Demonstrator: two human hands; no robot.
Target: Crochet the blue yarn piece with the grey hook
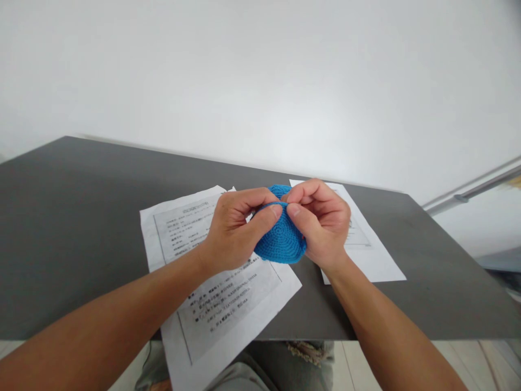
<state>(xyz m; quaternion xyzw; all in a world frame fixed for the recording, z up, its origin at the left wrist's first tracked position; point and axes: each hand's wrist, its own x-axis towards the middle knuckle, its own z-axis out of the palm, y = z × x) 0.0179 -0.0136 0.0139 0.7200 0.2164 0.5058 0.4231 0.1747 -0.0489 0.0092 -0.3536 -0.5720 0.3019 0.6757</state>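
A blue crocheted piece (280, 241), rounded and worked in rings of stitches, is held up above the table between both hands. My left hand (240, 228) pinches its upper edge from the left, with thumb in front and index finger behind. From the right, my right hand (321, 217) pinches the same edge close by, its fingers curled and its thumb pointing at the left thumb. Another blue part shows behind the fingertips. Whether a hook or needle is between the fingers is hidden.
A printed sheet (228, 320) lies under the left forearm and hangs over the table's front edge. A second sheet (374, 260) lies at right, partly behind my right hand. The dark grey table (101, 217) stands against a white wall (260, 81). My legs are below its front edge.
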